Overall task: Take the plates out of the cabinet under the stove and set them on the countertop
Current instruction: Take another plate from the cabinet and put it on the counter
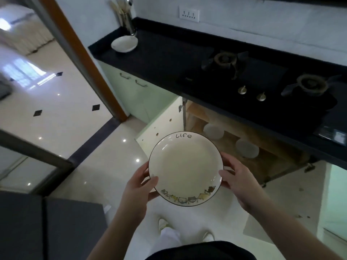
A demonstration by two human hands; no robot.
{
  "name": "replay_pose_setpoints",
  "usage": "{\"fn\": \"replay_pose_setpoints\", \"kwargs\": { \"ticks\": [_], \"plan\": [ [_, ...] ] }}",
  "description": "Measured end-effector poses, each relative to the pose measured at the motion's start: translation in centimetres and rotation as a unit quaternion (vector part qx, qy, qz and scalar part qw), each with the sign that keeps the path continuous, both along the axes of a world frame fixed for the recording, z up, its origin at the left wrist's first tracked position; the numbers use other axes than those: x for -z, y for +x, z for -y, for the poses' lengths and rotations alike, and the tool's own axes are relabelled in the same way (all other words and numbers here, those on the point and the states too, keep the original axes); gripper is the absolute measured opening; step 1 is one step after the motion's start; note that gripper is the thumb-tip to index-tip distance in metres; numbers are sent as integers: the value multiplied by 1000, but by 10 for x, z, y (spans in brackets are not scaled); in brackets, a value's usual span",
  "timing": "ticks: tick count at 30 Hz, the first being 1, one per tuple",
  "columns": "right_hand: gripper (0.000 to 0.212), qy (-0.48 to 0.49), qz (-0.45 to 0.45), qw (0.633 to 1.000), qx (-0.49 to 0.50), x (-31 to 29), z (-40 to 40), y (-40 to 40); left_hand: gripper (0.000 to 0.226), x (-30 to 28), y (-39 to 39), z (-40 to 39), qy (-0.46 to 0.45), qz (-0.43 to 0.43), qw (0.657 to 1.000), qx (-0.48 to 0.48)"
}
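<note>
Carry step: left hand (138, 186) and right hand (237, 182) are each keeping a grip on the plate (185, 168) rim, level above the floor, near the open cabinet (249, 145). Next probably lifting it onto the far desk (159, 59); two plates (230, 139) are waiting inside.

Glazed ceramic plate (185, 168), glossy cream with dark rim. Countertop (161, 53) dark, matt, stone-like. Cabinet (249, 141) interior bare wood. Floor (56, 113) polished glossy tile. Stove knobs (242, 90) brassy metal.
</note>
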State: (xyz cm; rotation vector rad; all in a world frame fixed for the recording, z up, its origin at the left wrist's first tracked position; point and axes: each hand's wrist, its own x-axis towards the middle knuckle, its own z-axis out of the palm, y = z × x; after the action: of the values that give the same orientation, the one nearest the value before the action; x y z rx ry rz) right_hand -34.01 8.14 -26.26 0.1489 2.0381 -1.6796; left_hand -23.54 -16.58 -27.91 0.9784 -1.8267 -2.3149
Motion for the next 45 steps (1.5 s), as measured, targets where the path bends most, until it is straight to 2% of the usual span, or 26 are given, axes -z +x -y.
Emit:
{"fn": "replay_pose_setpoints", "kwargs": {
  "ticks": [5,10,14,21,25,37,45],
  "plan": [
    [51,-40,-32,997,-61,-12,58,3,42,-9,29,49,6,-10,999,-46],
    [47,-37,-35,993,-105,-21,137,4,36,-12,46,117,11,-16,995,-95],
    [58,-55,-45,990,-121,-34,210,-1,28,-23,48,179,16,-21,991,-131],
    [53,-97,-42,984,-141,-45,299,-8,30,-43,48,270,-2,-43,991,-125],
    [57,-107,-47,984,-134,-48,329,-31,29,-48,22,302,3,-47,992,-116],
    [44,-135,-20,986,-99,-34,391,-151,27,-62,-102,381,-16,-11,998,-66],
    [44,-113,-20,990,-84,-38,465,-209,29,-59,-163,447,-17,-16,997,-76]
  ]
}}
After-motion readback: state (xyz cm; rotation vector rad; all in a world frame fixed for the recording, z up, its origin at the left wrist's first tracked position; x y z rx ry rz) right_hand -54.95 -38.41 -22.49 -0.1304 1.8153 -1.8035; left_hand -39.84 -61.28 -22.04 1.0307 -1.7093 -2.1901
